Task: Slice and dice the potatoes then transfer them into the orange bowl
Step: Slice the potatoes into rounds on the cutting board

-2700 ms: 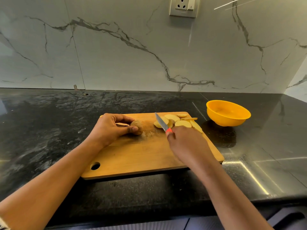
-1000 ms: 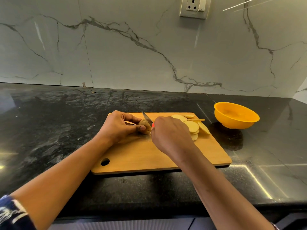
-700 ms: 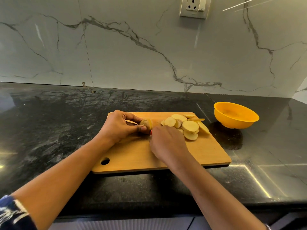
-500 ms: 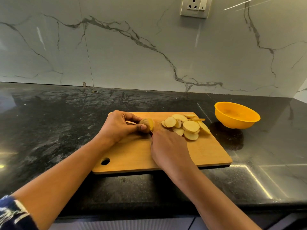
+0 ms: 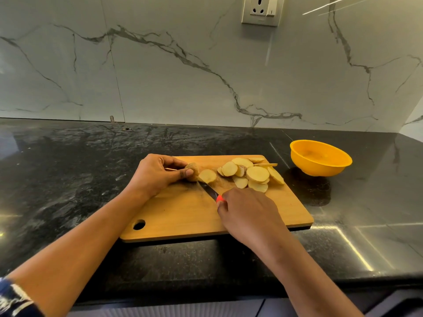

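Left hand [image 5: 155,175]: fingers curled round the potato stub [image 5: 191,172], thumb tip pressed on its near side. The stub sits on the board [image 5: 183,216], far-left area, skin on.

Right hand [image 5: 249,216]: wrapped round the knife [image 5: 207,189] handle, of which only a bit of orange-red shows at the front of the fist. The blade runs from that hand up and to the left, low over the board. Its tip is at the foot of the stub, where the cut slice [image 5: 207,176] leans. Can't tell if the edge touches the wood.

That slice is just right of the stub, touching it or nearly so, with its pale face up.

Pile of slices [image 5: 251,175]: far-right part of the board. The rounds overlap and a few thin strips lie at the back edge. There's a small gap between the pile and the leaning slice.

Orange bowl [image 5: 320,159]: upright on the tabletop [image 5: 68,168], right of the board's far corner and apart from it. No potato visible inside from this angle.

The board is wooden, with a hanging hole at the near-left corner, and lies flat on the black, glossy tabletop.

Behind is a marble-look wall [image 5: 160,76] with a socket [image 5: 263,10] at the top. A patterned sleeve [image 5: 13,303] shows on the left arm at bottom left.
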Available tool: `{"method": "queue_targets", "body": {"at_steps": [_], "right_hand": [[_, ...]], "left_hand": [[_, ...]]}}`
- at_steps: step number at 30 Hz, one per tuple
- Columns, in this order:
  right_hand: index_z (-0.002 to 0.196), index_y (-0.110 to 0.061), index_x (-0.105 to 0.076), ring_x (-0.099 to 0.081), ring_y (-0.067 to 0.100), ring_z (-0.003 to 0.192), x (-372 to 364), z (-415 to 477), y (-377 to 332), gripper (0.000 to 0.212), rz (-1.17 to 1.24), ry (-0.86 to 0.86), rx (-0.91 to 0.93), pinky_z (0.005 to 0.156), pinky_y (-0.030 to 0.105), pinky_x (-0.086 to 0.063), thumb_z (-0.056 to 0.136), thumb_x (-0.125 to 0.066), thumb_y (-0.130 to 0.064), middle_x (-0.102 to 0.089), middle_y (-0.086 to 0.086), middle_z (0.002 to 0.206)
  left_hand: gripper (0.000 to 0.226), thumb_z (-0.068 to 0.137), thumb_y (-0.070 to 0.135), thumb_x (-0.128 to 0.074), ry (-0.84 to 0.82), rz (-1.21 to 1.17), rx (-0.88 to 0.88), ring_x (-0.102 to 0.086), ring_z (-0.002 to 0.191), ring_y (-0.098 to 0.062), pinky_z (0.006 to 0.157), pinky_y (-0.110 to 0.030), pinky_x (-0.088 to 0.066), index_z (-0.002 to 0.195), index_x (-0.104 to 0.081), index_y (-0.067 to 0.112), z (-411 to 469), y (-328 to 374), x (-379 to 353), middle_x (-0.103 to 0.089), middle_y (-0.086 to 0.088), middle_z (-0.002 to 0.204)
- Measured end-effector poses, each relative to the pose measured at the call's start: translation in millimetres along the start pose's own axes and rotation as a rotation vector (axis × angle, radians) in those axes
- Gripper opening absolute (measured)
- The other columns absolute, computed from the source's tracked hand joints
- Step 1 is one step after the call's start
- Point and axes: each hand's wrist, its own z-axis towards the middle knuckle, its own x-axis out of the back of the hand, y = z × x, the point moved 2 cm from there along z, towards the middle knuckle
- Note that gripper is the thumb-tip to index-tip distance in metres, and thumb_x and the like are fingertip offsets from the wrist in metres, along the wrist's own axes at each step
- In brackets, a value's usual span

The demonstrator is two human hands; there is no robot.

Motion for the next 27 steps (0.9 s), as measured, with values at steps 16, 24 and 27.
{"method": "queue_targets", "body": {"at_steps": [16,24,27], "right_hand": [[0.108,-0.020,-0.061,-0.056,0.012,0.076,14.2,17.4,7.1,0.034,0.079,0.195,0.021,0.059,0.028,-0.044,0.102,-0.034,-0.040,-0.060,-0.004,0.083],[0.106,-0.018,-0.060,-0.050,0.016,0.075,11.2,19.7,-13.8,0.030,0.015,0.147,0.036,0.049,0.025,-0.029,0.102,-0.035,-0.034,-0.048,-0.003,0.077],[0.107,-0.017,-0.060,-0.046,0.015,0.072,14.4,19.1,-17.0,0.025,-0.019,0.139,0.040,0.048,0.024,-0.028,0.102,-0.038,-0.028,-0.042,-0.005,0.071]], "left_hand": [[0.038,0.055,0.034,-0.082,-0.026,-0.047,0.015,-0.069,0.088,-0.010,0.088,-0.033,-0.054,0.090,-0.073,0.020,0.6,-1.2,0.5,-0.074,0.003,0.085],[0.042,0.054,0.037,-0.082,-0.027,-0.025,-0.027,-0.069,0.084,-0.007,0.088,-0.034,-0.054,0.092,-0.073,0.024,-2.7,1.5,-0.1,-0.074,0.007,0.086],[0.043,0.054,0.039,-0.081,-0.023,-0.007,-0.025,-0.069,0.084,-0.004,0.086,-0.028,-0.053,0.095,-0.073,0.027,-4.6,3.1,-0.1,-0.074,0.010,0.086]]}}
